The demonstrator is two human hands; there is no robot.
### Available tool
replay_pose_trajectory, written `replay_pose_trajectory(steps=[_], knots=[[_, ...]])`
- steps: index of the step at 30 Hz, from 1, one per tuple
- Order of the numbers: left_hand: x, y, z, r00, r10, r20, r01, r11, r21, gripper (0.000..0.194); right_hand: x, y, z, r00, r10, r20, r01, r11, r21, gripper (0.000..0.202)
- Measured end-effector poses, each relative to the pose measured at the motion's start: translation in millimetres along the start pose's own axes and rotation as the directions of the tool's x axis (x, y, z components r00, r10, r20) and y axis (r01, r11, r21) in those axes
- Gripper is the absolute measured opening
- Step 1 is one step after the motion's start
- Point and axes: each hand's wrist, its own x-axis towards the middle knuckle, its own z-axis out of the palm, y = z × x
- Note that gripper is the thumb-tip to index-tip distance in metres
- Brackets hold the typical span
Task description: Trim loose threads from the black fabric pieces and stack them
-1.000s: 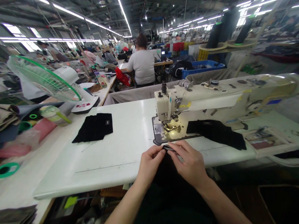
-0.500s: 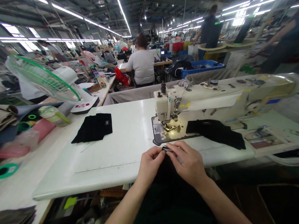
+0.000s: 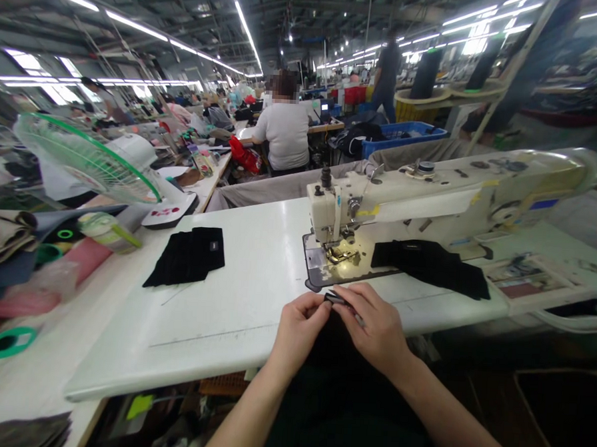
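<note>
My left hand (image 3: 299, 325) is closed in a pinch on the edge of a piece of black fabric (image 3: 332, 297), just in front of the sewing machine (image 3: 329, 208). Fingers of my right hand (image 3: 376, 324) pinch the same edge from the other side. A thin greyish, metallic-looking sliver shows under the right fingers; its kind is hidden. Below the hands the fabric merges with dark clothing. Black fabric pieces (image 3: 431, 264) lie right of the needle area, and another black stack (image 3: 189, 256) with a small label lies on the left of the white table (image 3: 247, 247).
A green-rimmed fan (image 3: 86, 156) stands at the left, near a jar (image 3: 108, 232) and a green tape roll (image 3: 10, 342). A tray of small tools (image 3: 536, 279) sits at the right. Thread cones (image 3: 426, 73) stand behind the machine. A seated co-worker (image 3: 283, 132) is ahead.
My hands stay nearly in place, the right fingers shifting slightly at the fabric edge. In the background, a walking person has moved left.
</note>
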Motion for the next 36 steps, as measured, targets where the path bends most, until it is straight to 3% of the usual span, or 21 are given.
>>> replay_pose_trajectory(steps=[8, 36], knots=[[-2.1, 7.1, 2.1, 0.999, 0.041, -0.021, -0.041, 0.999, 0.004, 0.018, -0.3, 0.7, 4.3, 0.998, 0.058, -0.023, -0.057, 0.998, 0.034, 0.027], [2.2, -5.9, 1.2, 0.998, 0.060, -0.010, -0.059, 0.994, 0.094, 0.021, -0.7, 1.3, 0.3, 0.999, 0.020, -0.028, -0.020, 1.000, -0.002, 0.027]])
